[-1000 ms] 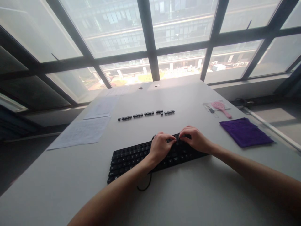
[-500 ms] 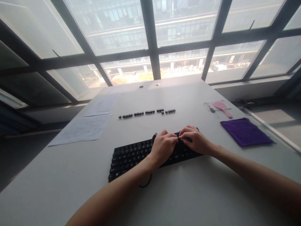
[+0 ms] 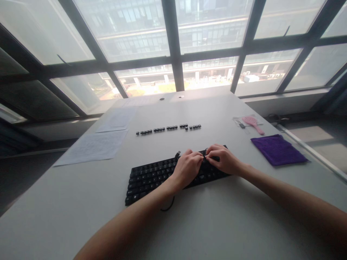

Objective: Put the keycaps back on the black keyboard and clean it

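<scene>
A black keyboard (image 3: pixel 151 178) lies slightly slanted on the white table, with keycaps off along part of its back row. Over its middle bends my left hand (image 3: pixel 188 164), fingers closed in a pinch near the back edge. My right hand (image 3: pixel 223 159) meets it from the other side, thumb and fingertips pinched over the right part of the keyboard. Whatever lies between the fingertips is too small and covered to make out. Behind the keyboard, loose black keycaps (image 3: pixel 158 129) stand in a row of small groups.
White paper sheets (image 3: pixel 92 147) lie at the left. On the right are a purple cloth (image 3: pixel 278 150), a pink hairbrush (image 3: pixel 253 123) and a clear plastic bag (image 3: pixel 237 122). The keyboard's cable plug (image 3: pixel 177 154) sticks out behind it. Windows (image 3: pixel 206 27) stand beyond the table (image 3: pixel 81 202).
The view has shifted slightly. Both hands stay pinched at nearly the same spot on the keyboard, with only small finger movement; the keycap row is unchanged.
</scene>
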Tool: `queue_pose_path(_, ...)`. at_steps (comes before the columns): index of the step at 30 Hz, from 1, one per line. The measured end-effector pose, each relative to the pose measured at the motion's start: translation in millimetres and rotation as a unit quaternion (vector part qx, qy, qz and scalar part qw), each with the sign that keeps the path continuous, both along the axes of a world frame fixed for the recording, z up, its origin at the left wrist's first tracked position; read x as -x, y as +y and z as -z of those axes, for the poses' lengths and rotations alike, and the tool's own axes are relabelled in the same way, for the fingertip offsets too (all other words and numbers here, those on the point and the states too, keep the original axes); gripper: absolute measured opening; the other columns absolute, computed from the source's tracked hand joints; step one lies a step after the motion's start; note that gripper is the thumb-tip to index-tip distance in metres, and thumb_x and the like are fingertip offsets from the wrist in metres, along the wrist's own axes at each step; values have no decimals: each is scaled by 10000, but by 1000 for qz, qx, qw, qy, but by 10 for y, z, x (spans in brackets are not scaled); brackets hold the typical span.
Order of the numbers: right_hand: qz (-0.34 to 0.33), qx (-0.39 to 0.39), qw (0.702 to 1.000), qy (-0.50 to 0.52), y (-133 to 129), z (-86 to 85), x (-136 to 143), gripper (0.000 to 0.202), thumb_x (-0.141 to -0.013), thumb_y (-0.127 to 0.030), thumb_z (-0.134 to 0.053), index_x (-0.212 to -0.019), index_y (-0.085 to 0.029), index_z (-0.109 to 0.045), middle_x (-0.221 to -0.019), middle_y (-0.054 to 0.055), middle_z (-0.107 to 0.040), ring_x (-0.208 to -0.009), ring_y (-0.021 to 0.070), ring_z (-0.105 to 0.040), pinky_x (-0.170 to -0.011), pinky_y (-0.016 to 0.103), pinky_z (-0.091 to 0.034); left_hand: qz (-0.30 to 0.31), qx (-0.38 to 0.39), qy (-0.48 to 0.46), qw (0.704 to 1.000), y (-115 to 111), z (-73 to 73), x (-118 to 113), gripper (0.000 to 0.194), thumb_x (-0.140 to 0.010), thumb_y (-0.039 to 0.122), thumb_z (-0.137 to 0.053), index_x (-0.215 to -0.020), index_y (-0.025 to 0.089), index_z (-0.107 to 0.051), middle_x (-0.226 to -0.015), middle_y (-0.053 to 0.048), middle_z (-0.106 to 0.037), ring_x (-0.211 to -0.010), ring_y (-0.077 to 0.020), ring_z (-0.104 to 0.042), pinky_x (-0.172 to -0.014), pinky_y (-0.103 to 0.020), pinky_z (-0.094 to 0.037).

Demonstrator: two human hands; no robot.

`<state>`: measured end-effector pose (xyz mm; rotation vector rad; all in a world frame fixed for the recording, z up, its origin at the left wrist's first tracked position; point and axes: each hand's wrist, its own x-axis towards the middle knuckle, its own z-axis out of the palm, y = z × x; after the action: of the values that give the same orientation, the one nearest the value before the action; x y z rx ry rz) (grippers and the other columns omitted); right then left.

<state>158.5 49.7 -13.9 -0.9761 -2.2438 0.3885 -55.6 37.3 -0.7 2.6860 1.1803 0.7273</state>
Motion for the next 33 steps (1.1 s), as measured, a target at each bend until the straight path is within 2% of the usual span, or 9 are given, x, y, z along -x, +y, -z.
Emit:
queue_pose_path(6,11,-9,1000,7,-10,-15,-3,106,-909,-152,-633,-848,-217,-689,-935,44,-716,-903,217,-629,-864,371,-475,-9,27,-42,999,-19,-2,24,217,-993,217,-560,-999,218,-777,-1089,-22,-766,-964,-213,-630,-914,-347,-530)
queue_pose_path(9,53,-33,997,39,130,-100,-19,102,-923,-154,-612,-886,-215,-684,-906,47,-712,-886,217,-629,-844,360,-486,-34,53,-80,995,138,-96,93,195,-976,226,-595,-1077,219,-761,-1100,-29,-760,-981,-197,-670,-928,-328,-527)
queue_pose_path(11,81,-56,994,50,350,-171,-7,86,-917,-155,-626,-903,-211,-689,-899,47,-716,-889,221,-631,-850,360,-486,-75,60,-67,993,376,-178,153,206,-957,249,-623,-1110,220,-759,-1089,-39,-766,-981,-208,-690,-902,-329,-538)
queue_pose_path(15,99,-80,992,0,1012,-248,138,64,-886,-151,-680,-900,-196,-724,-931,58,-742,-923,241,-626,-865,363,-464,-176,53,-25,983,1055,-269,231,171,-897,233,-690,-1033,237,-793,-1104,-44,-775,-1054,-244,-695,-941,-354,-533)
queue_pose_path(18,103,-68,990,-66,1485,-220,312,87,-878,-134,-690,-904,-190,-751,-974,74,-761,-960,256,-612,-870,368,-432,-210,52,0,976,1497,-232,232,186,-889,204,-685,-1023,254,-805,-1107,-48,-777,-1084,-247,-692,-968,-345,-522)
queue_pose_path(21,106,-51,986,-116,1788,-150,453,71,-870,-170,-722,-923,-194,-762,-1022,85,-767,-1026,274,-593,-895,387,-389,-220,60,19,974,1747,-137,221,203,-884,203,-679,-1022,268,-814,-1083,-63,-781,-1086,-260,-691,-948,-348,-528)
queue_pose_path(27,79,-35,985,-152,1960,-11,599,121,-863,-116,-677,-836,-195,-765,-939,79,-771,-1028,267,-576,-926,404,-305,-209,81,24,974,1864,5,229,207,-866,204,-669,-954,297,-832,-965,-63,-793,-1016,-276,-703,-906,-367,-530)
queue_pose_path(33,75,-44,987,-132,1844,-76,606,162,-882,-100,-640,-814,-182,-762,-928,88,-762,-991,254,-588,-923,398,-322,-214,105,-3,971,1769,-90,214,154,-844,272,-697,-918,270,-832,-940,-55,-796,-914,-239,-722,-833,-310,-534)
